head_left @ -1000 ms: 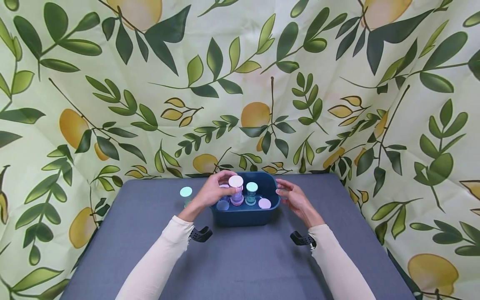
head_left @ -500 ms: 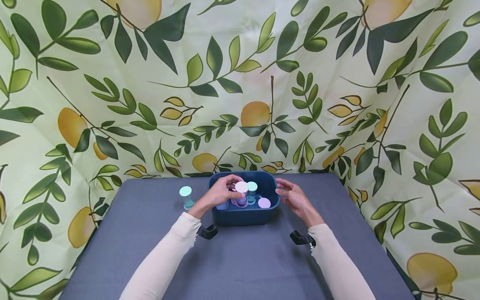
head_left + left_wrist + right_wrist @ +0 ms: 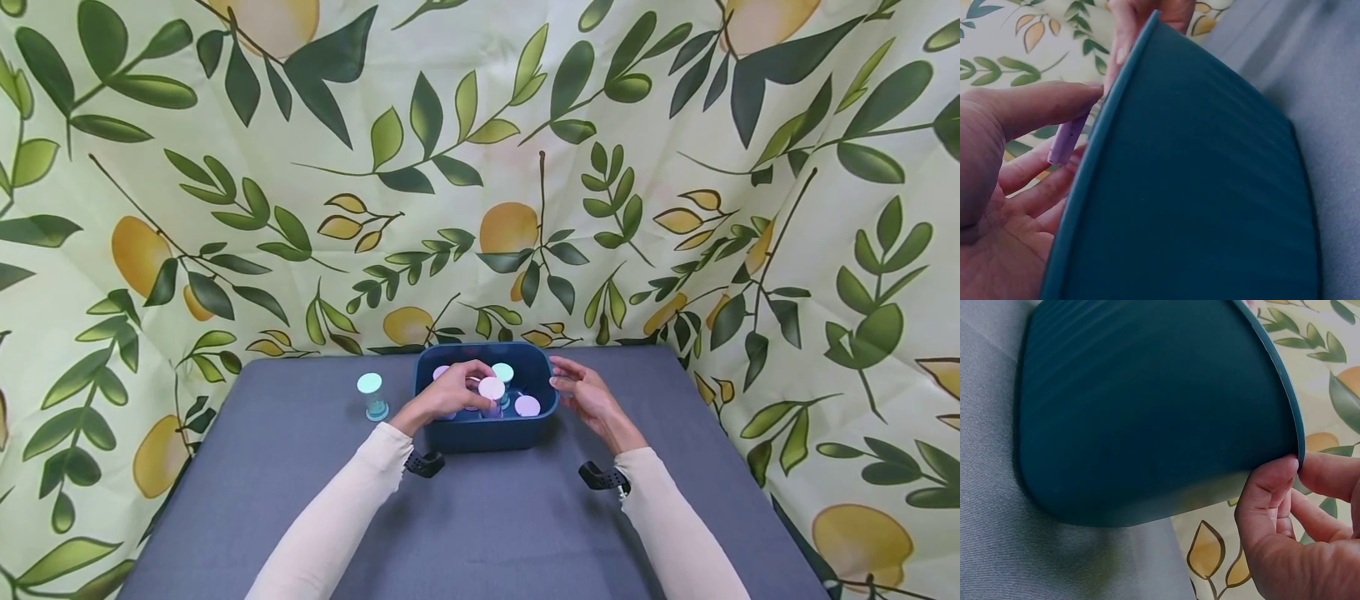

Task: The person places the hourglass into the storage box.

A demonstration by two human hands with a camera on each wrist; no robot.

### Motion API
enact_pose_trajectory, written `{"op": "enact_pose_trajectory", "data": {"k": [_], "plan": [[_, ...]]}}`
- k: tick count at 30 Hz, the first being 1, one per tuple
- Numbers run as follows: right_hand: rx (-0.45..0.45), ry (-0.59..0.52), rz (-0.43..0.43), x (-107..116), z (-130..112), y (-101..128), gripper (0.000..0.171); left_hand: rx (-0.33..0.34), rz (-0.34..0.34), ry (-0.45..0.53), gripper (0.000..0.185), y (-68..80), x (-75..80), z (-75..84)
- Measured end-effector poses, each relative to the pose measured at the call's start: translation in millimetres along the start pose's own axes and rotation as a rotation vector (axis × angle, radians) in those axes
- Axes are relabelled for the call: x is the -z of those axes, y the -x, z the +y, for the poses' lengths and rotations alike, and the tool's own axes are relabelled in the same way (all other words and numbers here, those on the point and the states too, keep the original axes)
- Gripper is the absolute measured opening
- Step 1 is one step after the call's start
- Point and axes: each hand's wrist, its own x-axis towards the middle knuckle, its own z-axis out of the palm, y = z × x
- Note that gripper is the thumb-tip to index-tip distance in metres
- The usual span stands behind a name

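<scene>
Left hand is reaching into the dark teal bin at the table's far middle, fingers curling round a pink-capped jar and gripping it low inside, among a teal-capped jar and another pink-capped one. Right hand is pinching the bin's right rim with curled fingertips, steadying it. One teal-capped jar is standing alone on the table, left of the bin, apart from it.
</scene>
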Motion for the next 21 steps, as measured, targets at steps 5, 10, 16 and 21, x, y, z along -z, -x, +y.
{"op": "enact_pose_trajectory", "data": {"k": [5, 10, 16, 21], "plan": [[0.005, 0.000, 0.000, 0, 0, -1, 0.050, 0.017, -0.018, -0.042, 0.040, -3.5, -3.2, -0.2], [-0.002, 0.005, 0.005, -1, 0, 1, 0.049, 0.016, -0.041, -0.097, 0.039, -8.7, -6.9, -4.3], [-0.001, 0.008, 0.003, -1, -1, 3, 0.051, 0.011, -0.076, -0.177, 0.037, -14.1, -10.7, -5.1], [-0.003, 0.007, 0.003, -1, 0, 2, 0.051, -0.010, -0.125, -0.233, 0.034, -17.9, -13.0, -6.5]]}}
